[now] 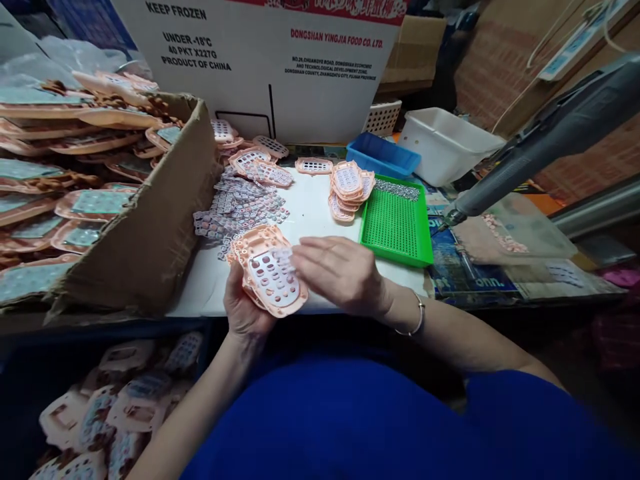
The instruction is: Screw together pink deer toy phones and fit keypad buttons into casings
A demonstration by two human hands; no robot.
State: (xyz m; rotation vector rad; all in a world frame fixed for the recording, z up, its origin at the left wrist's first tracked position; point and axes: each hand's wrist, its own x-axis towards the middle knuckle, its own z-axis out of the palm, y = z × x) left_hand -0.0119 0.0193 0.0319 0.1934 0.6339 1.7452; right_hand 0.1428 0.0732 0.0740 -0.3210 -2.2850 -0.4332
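My left hand (245, 303) is wrapped round a few stacked peach plastic toy-phone shells (260, 233). The top shell is tilted and carries a white panel (270, 270) with rows of button holes. Over its right edge is my right hand (333, 270), fingers together and smeared by motion. Something pale and blurred lies at its fingertips; whether it is held cannot be made out. Just behind the shells, a heap of small printed keypad pieces (245, 200) covers part of the white tabletop (310, 230).
At left a cardboard box (145, 227) overflows with peach shells. A shell pile (350, 190) borders a green tray (395, 227) holding small metal parts. A power screwdriver (530, 140) hangs at right. Behind stand a blue bin (383, 157) and a white tub (445, 147). Below left, a crate holds shells (130, 400).
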